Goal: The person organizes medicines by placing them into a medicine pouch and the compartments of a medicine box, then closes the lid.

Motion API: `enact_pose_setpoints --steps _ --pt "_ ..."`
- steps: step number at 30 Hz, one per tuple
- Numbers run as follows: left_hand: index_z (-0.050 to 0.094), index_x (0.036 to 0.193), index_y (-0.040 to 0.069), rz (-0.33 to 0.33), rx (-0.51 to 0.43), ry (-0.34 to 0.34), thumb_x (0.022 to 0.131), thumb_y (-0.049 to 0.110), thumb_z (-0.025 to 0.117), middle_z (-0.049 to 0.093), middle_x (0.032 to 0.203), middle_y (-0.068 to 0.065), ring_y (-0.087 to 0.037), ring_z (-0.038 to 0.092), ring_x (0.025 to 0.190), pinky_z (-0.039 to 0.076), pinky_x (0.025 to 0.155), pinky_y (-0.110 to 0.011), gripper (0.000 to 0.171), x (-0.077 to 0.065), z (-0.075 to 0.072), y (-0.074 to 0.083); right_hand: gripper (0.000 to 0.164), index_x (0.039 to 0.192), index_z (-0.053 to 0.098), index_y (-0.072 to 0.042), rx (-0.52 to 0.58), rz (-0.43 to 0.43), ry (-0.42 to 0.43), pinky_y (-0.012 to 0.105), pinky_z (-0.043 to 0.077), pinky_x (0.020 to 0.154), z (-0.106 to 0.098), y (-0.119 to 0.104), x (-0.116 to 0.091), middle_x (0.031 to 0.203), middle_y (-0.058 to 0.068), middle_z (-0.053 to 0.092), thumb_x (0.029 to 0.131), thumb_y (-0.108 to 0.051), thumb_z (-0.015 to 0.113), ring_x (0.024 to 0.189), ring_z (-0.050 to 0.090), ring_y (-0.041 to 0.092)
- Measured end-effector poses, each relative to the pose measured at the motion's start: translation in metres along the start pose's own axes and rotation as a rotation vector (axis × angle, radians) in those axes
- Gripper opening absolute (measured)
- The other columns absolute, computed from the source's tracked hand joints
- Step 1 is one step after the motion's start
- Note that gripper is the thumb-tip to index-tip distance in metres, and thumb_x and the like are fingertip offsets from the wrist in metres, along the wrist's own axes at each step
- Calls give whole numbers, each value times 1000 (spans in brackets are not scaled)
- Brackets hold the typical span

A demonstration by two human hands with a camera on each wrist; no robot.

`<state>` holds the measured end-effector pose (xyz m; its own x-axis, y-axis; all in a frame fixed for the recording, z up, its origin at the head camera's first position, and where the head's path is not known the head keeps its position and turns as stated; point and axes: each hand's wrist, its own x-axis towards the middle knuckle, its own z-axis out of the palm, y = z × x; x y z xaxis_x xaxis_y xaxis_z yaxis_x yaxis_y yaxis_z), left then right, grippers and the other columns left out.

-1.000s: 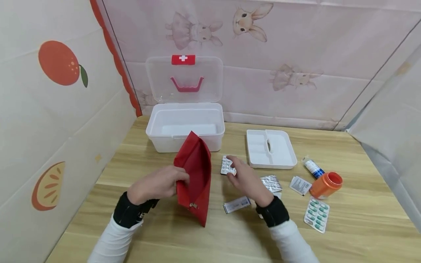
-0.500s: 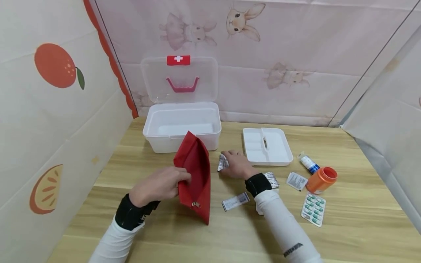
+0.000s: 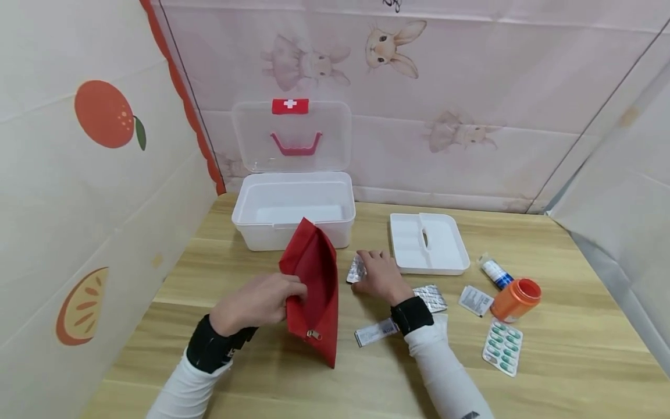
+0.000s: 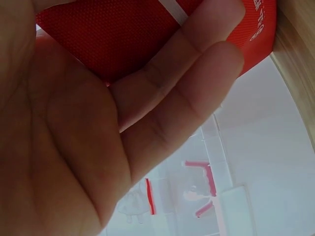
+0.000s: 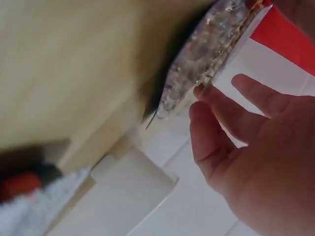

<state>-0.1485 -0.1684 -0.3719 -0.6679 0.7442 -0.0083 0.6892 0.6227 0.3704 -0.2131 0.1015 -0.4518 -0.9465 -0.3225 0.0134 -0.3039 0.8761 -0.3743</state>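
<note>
Booth-like corner, sheet-walled; home or elsewhere, cannot tell. Wood-grain table (image 3: 377, 378) hemmed on three sides: pale left sheet (image 3: 47, 209) printed with fruit (image 3: 104, 114), pink back sheet (image 3: 387, 148) with rabbits (image 3: 387, 48), whitish right sheet (image 3: 623, 180). Creases throughout. Red scalloped trim (image 3: 184, 96) where left meets back. Nursery-style decor.

The left hand (image 3: 264, 302) and the right hand (image 3: 381, 276) are bare. A white left sleeve (image 3: 184, 387) runs down to a broad black left wristband (image 3: 211, 346), its cloth gathered in fine crosswise wrinkles; the band bears small pale marks, too small to read, and a dark piece juts from its inner side. The white right sleeve (image 3: 445, 372) meets a matching black right wristband (image 3: 412, 315) and carries a dark patch (image 3: 470, 415) farther up.
</note>
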Motion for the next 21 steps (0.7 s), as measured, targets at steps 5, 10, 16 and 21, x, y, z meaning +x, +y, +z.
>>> enact_pose_setpoints --steps 5,10,16,21 --pt "70 98 18 -8 5 -14 78 10 82 64 94 7 -8 58 86 53 73 -22 24 -1 3 -1 78 139 50 -5 -4 -10 66 52 42 97 6 0 -5 134 21 57 75 -34 86 113 48 40" --pt "70 98 17 -4 -3 -17 79 11 81 64 93 6 -7 57 84 53 73 -21 23 -1 5 -1 77 138 50 -1 29 -22 109 51 40 100 -1 -6 -8 133 21 56 78 -36 83 116 48 40" --pt "70 98 14 -3 -20 -22 82 10 78 63 91 6 -5 56 81 53 72 -21 19 -1 2 0 75 141 47 0 186 -45 186 51 41 101 -28 -19 -16 138 21 54 81 -30 82 120 48 39" --pt "70 98 14 7 -14 -27 83 10 77 62 90 6 -4 56 79 53 72 -20 18 0 -1 1 74 143 44 -4 414 -102 247 46 49 93 -46 -36 -28 137 17 51 83 -24 81 117 50 32"
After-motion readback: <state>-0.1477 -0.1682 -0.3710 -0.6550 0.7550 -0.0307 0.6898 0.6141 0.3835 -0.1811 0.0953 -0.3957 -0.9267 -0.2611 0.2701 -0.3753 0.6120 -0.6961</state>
